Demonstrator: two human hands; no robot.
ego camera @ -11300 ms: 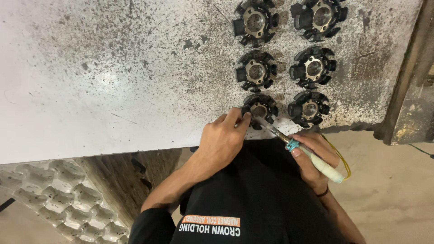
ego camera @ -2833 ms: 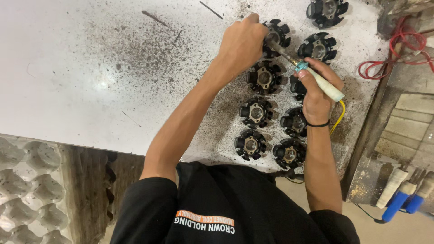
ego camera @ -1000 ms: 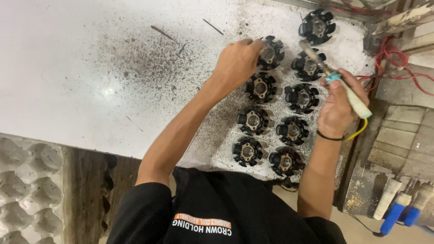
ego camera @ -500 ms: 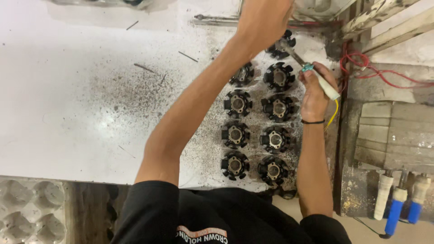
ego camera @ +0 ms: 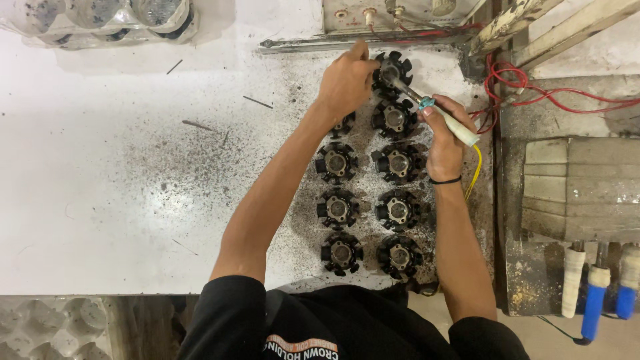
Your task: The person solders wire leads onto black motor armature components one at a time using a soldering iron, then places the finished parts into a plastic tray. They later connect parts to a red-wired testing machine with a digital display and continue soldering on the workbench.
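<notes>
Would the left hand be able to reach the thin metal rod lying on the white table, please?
Probably yes. The left hand rests on the top black part, and the rod lies just to its left on open table, with nothing between them.

– What's the counter [ego camera: 100, 200] like?
– White, speckled with dark grit toward its right edge.
– What's on it?
– Black rotors [ego camera: 398, 211] in two rows near the right edge; a clear tray [ego camera: 100, 20] at the far left corner.
</notes>
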